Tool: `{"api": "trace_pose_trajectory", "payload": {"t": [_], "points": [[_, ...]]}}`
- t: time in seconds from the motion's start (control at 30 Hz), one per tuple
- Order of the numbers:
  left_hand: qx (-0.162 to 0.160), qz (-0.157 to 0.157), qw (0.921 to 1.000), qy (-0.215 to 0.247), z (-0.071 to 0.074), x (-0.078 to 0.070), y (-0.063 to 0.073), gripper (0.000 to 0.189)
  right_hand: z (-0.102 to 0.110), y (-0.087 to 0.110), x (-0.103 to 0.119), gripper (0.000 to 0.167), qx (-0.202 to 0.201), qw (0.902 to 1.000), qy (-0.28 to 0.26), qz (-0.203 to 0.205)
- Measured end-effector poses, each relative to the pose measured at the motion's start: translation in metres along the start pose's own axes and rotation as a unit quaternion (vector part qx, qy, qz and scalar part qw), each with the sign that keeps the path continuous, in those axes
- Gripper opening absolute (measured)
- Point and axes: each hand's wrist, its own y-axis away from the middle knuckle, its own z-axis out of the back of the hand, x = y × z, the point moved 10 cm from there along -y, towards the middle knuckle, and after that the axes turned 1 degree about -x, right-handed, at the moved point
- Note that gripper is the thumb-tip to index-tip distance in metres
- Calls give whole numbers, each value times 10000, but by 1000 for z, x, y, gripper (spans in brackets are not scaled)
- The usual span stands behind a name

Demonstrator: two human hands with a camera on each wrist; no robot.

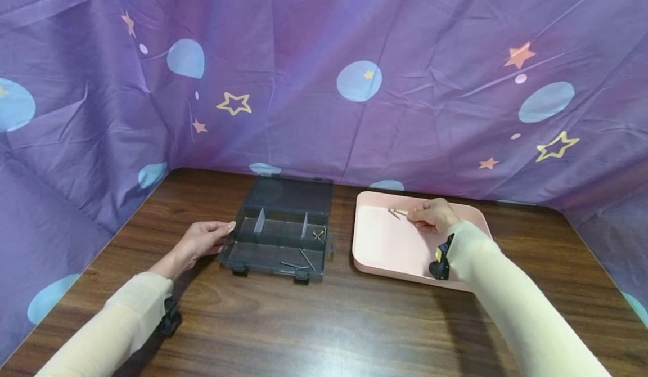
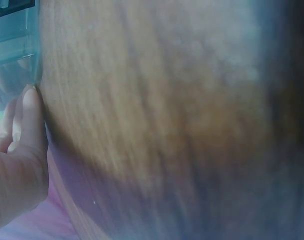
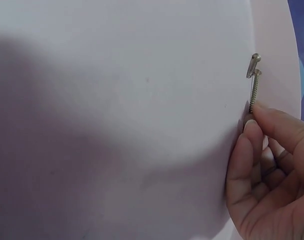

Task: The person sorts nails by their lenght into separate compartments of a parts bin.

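Observation:
On the left of the table, a dark see-through organizer box lies with its lid raised at the back. My left hand holds the box's left side, thumb and fingers at its wall. Short brass-coloured screws lie in its right rear compartment, and several long dark metal pins or screws in the front one. Inside the pink tray, my right hand pinches a threaded screw by one end between thumb and fingertips. Beside it lies another screw, near the tray's far wall.
Brown wooden table lies in front of the box and tray. A purple star-patterned cloth hangs behind the table and at its sides. Two pale dividers stand in the box's rear row. A clear latch tab sticks out at its right.

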Motion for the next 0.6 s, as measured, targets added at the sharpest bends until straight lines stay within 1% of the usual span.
{"api": "trace_pose_trajectory", "payload": {"t": [0.17, 0.33, 0.53, 0.6], "points": [[19, -6, 10000, -33, 0, 0, -1, 53, 1, 0, 0, 15, -92, 9999, 72, -91], [20, 18, 10000, -66, 0, 0, -1, 54, -1, 1, 3, 14, -59, 9999, 145, -37], [24, 31, 9999, -109, 0, 0, -1, 54, -1, 2, 5, 7, -67, 9999, 150, 34], [24, 53, 9999, -114, 0, -1, 0, 54, -2, 2, 5, 10, -48, 9998, 198, 51]]}}
